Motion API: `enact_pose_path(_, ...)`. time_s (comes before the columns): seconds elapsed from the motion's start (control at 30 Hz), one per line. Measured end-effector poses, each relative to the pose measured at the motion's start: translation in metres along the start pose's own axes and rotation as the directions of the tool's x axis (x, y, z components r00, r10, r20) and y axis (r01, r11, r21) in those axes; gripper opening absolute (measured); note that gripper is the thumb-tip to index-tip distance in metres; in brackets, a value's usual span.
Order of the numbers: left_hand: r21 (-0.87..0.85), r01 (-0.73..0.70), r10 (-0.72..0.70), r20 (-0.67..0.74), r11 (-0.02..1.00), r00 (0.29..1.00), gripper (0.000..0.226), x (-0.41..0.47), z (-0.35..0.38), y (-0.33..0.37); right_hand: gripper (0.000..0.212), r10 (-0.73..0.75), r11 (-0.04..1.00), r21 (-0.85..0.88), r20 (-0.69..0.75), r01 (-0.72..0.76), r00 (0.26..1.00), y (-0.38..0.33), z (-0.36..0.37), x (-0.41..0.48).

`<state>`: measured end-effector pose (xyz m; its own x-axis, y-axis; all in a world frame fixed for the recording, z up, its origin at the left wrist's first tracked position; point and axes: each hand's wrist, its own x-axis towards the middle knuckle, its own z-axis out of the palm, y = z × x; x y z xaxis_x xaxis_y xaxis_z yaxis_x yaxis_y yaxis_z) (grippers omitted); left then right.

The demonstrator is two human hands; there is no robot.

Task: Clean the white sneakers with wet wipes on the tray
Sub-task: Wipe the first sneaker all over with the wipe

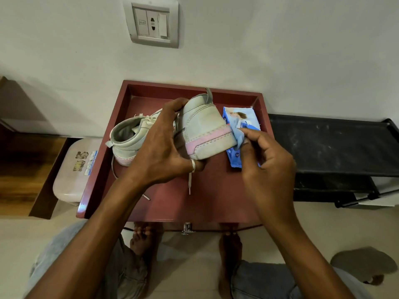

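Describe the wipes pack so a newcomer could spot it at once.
Find the dark red tray under the wall socket. The pack lies along its right side, partly behind the right hand. Unlike the white sneakers beside it, it is blue with a printed picture.

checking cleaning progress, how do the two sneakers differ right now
The held sneaker is lifted in the left hand; the other sneaker sits on the tray. The right hand presses a wet wipe to the held sneaker's pink sole edge; the other sneaker has no wipe on it. Both are white with a pink band.
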<state>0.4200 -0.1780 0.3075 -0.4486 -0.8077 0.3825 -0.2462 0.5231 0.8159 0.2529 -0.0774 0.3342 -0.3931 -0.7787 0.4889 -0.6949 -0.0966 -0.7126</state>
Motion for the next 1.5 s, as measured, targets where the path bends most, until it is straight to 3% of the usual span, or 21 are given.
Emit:
enact_pose_path(0.1,0.004,0.007,-0.007,0.009,1.000,1.000,0.096,0.001,0.000,0.000,0.028,-0.099,0.993,-0.066,-0.004,0.098,0.995,-0.006,0.005,-0.009)
enact_pose_path(0.17,-0.033,0.035,-0.035,0.000,0.999,0.999,0.095,0.001,-0.001,0.002,0.033,-0.301,0.921,-0.252,0.022,0.296,0.954,-0.007,0.010,-0.018)
enact_pose_path(0.23,-0.044,0.049,-0.050,-0.007,0.998,0.999,0.097,0.000,-0.004,0.002,0.035,-0.409,0.833,-0.377,0.071,0.404,0.910,-0.006,0.013,-0.019)
enact_pose_path(0.53,-0.066,0.038,-0.039,-0.001,0.997,0.999,0.096,-0.002,-0.009,0.002,0.026,-0.578,0.677,-0.469,0.139,0.567,0.804,-0.006,0.009,-0.018)
enact_pose_path(0.6,-0.086,0.052,-0.052,0.008,0.995,0.999,0.097,-0.003,-0.010,0.001,0.029,-0.545,0.745,-0.387,0.117,0.544,0.830,-0.002,0.010,-0.017)
enact_pose_path(0.7,-0.080,0.057,-0.055,0.032,0.995,0.998,0.099,-0.006,-0.011,-0.001,0.040,-0.333,0.936,-0.114,0.017,0.333,0.943,0.002,0.012,-0.016)
enact_pose_path(0.77,-0.089,0.071,-0.067,0.050,0.993,0.997,0.100,-0.009,-0.015,-0.001,0.044,-0.211,0.978,-0.010,-0.008,0.211,0.978,0.000,0.015,-0.016)
enact_pose_path(0.87,-0.091,0.105,-0.100,0.058,0.990,0.993,0.100,-0.019,-0.026,-0.001,0.037,-0.146,0.986,0.087,0.013,0.145,0.989,-0.002,0.023,-0.019)
enact_pose_path(1.03,-0.076,0.145,-0.140,0.057,0.987,0.988,0.100,-0.045,-0.042,-0.002,0.044,-0.098,0.986,0.150,0.180,0.071,0.979,-0.008,0.035,-0.022)
enact_pose_path(1.17,-0.114,0.156,-0.147,0.080,0.981,0.986,0.103,-0.055,-0.051,-0.001,0.028,-0.322,0.934,0.177,0.046,0.310,0.946,-0.036,0.032,-0.029)
enact_pose_path(1.23,-0.133,0.157,-0.146,0.086,0.979,0.986,0.106,-0.057,-0.055,-0.003,0.029,-0.420,0.897,0.174,0.054,0.405,0.906,-0.044,0.036,-0.030)
enact_pose_path(1.4,-0.129,0.172,-0.158,0.114,0.977,0.981,0.105,-0.061,-0.067,-0.005,0.033,-0.204,0.967,0.193,0.208,0.164,0.956,-0.025,0.052,-0.010)
enact_pose_path(1.5,-0.099,0.160,-0.148,0.121,0.982,0.982,0.107,-0.060,-0.066,-0.004,0.033,-0.233,0.950,0.246,0.152,0.192,0.960,-0.033,0.046,-0.012)
